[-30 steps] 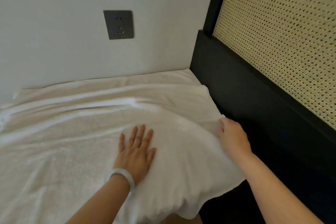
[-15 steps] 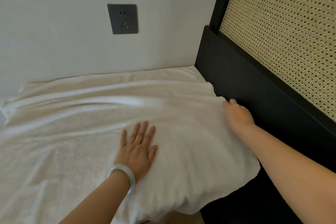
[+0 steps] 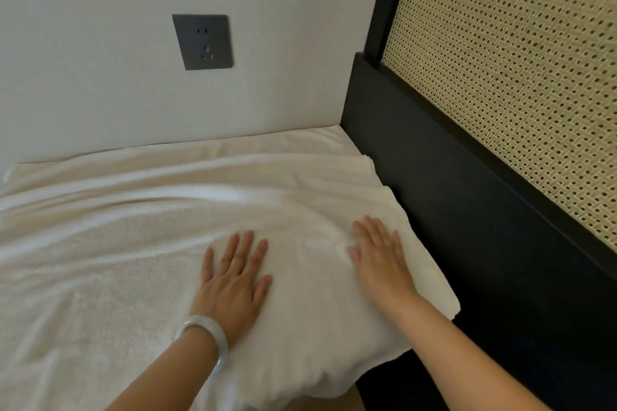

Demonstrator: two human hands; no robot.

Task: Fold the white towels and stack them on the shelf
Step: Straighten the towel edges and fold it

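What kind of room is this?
Probably a bedroom, maybe in a hotel. There is a dark frame with a woven cane panel like a headboard, a wall socket beside it, and a white towel spread out flat.

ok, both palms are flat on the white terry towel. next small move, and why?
Probably sweep the left hand leftward across the white terry towel, right hand anchoring. Both hands lie flat with straight fingers, gripping nothing, and long ridges run across the cloth left of and beyond them, so it looks too rumpled for a clean fold.
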